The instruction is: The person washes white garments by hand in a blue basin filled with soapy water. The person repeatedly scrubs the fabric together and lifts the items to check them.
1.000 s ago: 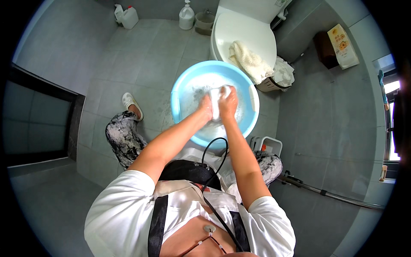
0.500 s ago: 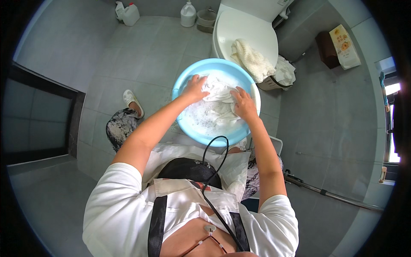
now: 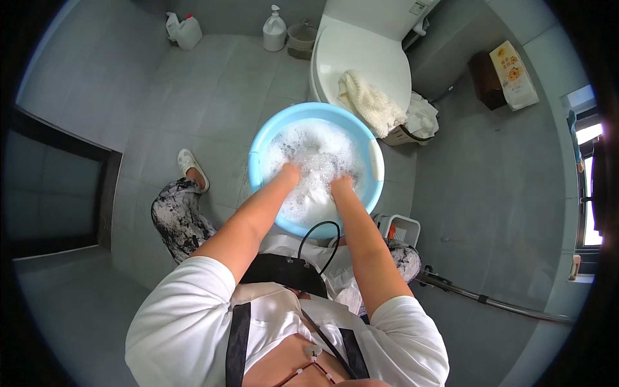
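A light blue basin (image 3: 256, 169) of foamy water (image 3: 316, 137) stands on the floor in front of me. My left hand (image 3: 290, 171) is sunk in the suds left of the middle. To the right of it, my right hand (image 3: 342, 184) dips in as well; the fingers of both are hidden beneath the foam. Part of a white cloth (image 3: 315, 197) shows between and just nearer than the hands. The rest of the cloth lies under the water and foam, so I cannot see whether either hand grips it.
Behind the basin is a white toilet (image 3: 361, 55) with a cream knitted cloth (image 3: 371, 103) on its lid. A bin with a white liner (image 3: 420, 117) stands beside it. A pump bottle (image 3: 274, 32) and jug (image 3: 189, 33) are farther back. A plastic basket (image 3: 406, 227) sits near my right leg.
Both hands have gone down into the suds and come nearer to me and closer together. The white cloth, bunched above the foam before, is now mostly submerged.
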`<state>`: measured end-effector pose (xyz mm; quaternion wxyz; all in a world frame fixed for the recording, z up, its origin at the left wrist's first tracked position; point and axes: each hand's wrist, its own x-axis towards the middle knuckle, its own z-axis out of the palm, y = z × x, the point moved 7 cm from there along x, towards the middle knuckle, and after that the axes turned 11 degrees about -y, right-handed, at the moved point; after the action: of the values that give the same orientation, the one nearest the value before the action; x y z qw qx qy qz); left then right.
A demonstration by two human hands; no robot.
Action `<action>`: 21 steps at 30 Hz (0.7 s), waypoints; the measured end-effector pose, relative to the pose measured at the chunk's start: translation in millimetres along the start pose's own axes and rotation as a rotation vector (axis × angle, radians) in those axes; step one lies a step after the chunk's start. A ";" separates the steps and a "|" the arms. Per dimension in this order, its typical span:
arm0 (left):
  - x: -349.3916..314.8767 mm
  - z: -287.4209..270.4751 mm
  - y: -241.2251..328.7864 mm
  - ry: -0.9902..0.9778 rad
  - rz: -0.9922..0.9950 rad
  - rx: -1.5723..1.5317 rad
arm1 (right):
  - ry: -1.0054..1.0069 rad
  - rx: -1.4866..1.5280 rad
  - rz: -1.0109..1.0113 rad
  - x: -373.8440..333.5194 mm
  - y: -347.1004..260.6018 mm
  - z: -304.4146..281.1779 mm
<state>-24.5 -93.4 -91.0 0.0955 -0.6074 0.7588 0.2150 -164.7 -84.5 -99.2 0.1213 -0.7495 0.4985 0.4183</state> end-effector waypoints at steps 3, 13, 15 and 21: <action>-5.2 -6.7 -2.0 0.077 0.099 -0.013 | -0.060 0.038 0.005 -9.0 3.4 -5.9; -48.1 -101.9 -24.5 0.085 0.144 -1.601 | 0.456 1.198 -0.386 -68.6 40.6 -62.3; -48.5 -103.8 -20.1 0.035 0.232 -1.905 | 0.341 1.664 -0.590 -77.6 41.9 -65.9; -58.0 -78.9 13.8 -0.157 0.287 -2.553 | 0.749 1.597 -0.501 -136.8 43.2 -96.2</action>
<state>-14.4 -74.9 5.6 -0.5302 -0.1674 0.0673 0.8285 -173.6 -74.2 72.9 0.5210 -0.6158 0.4694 -0.3593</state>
